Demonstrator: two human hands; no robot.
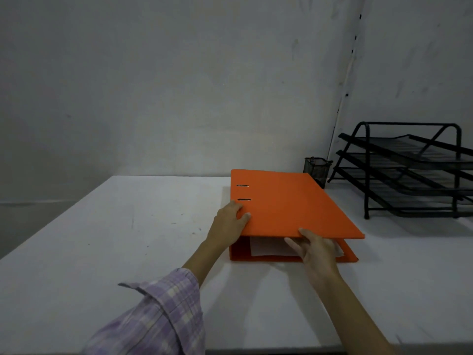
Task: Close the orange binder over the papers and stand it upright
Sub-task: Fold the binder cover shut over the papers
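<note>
White table (pixel 102 252), grey wall: orange binder (pixel 289 203) lies flat w/ cover nearly shut over papers (pixel 268 248), left hand (pixel 229 224) fingers curled on spine edge, right hand (pixel 316 249) fingers spread under cover's front edge; standing upright still to do.

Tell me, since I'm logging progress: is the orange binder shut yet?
Almost shut, lying flat. The orange binder cover is down, but white papers show in a gap at its near edge.

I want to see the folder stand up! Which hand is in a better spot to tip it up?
Probably the left hand. It grips the orange binder at its spine side, fingers over the cover. The right hand is at the open front edge, fingers under the cover above the papers, so it must come out first.
</note>
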